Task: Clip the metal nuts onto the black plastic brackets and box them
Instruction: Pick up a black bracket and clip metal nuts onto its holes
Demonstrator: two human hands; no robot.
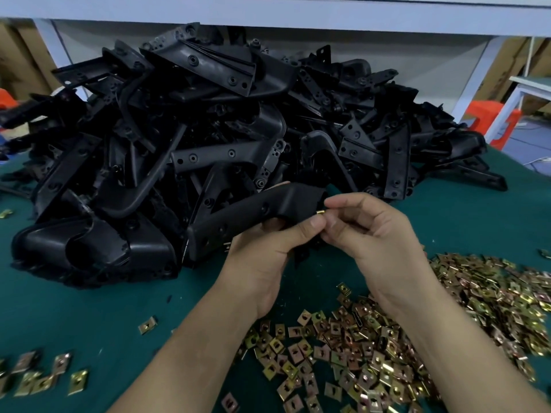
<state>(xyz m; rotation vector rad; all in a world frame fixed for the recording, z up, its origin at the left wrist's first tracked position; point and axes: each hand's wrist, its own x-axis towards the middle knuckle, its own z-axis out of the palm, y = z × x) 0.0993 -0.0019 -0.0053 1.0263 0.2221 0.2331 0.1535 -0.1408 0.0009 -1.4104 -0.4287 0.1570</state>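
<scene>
Left hand: The left hand (268, 248) gripped one black plastic bracket (253, 213) from below, with the thumb curled over its near edge. This was judged to steady the part and present its end to the other hand.
Right hand: The right hand (366, 231) pinched a small clip nut (320, 212) between thumb and forefinger, the remaining fingers loosely curled. The nut met the bracket's end just beyond the left thumb tip.
Step in hand: This was judged to be the push of the nut onto the bracket edge. Whether the nut was seated could not be told, as the fingers hid most of it.
Bracket, position: It was held off the table between both hands and ran away to the left of the left hand.
Bracket, appearance: It was matte black and moulded, a long flat arm with several round holes that swelled into a curved end nearest the right hand.
Clip nut, appearance: Only a short brass-coloured edge showed.
Bracket stock: The pile of brackets (208, 114) lay just beyond both hands, judged within easy reach.
Nut stock: The heap of clip nuts (447, 308) lay beneath and to the right of the right forearm, judged placed to feed that hand. They were folded square plates, gold to copper, each with a central hole.
Stray nuts: A few loose nuts (44, 380) lay left of the left forearm on the green table cover (89, 308).
Box: None was in view.
</scene>
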